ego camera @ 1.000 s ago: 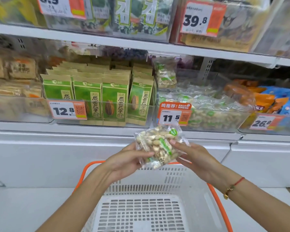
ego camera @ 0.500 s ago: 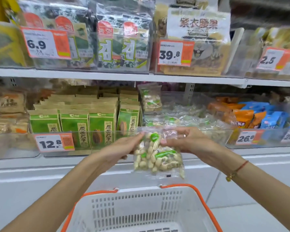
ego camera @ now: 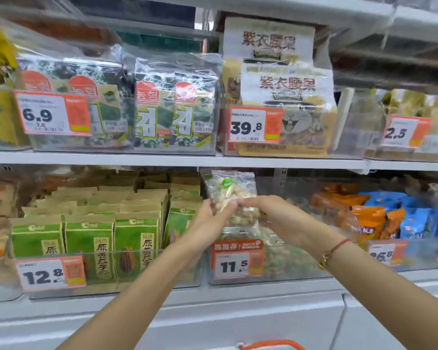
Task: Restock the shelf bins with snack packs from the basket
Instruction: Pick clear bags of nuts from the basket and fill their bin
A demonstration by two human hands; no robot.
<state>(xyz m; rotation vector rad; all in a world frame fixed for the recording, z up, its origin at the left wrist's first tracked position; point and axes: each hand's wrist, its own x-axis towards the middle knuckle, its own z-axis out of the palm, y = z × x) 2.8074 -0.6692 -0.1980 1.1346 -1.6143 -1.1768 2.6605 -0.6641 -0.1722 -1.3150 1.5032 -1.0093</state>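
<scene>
- up from over the basket (ego camera: pixel 272 346) a second ago, nut pack (ego camera: pixel 232 198) now above the 11.5 bin (ego camera: pixel 268 276).
- left hand (ego camera: pixel 210 221) and right hand (ego camera: pixel 271 215) both pinching it.
- drop-in looks next.

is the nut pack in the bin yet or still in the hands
Still in the hands. The left hand and right hand both grip the nut pack, upright, above the clear bin with the 11.5 tag.
</scene>
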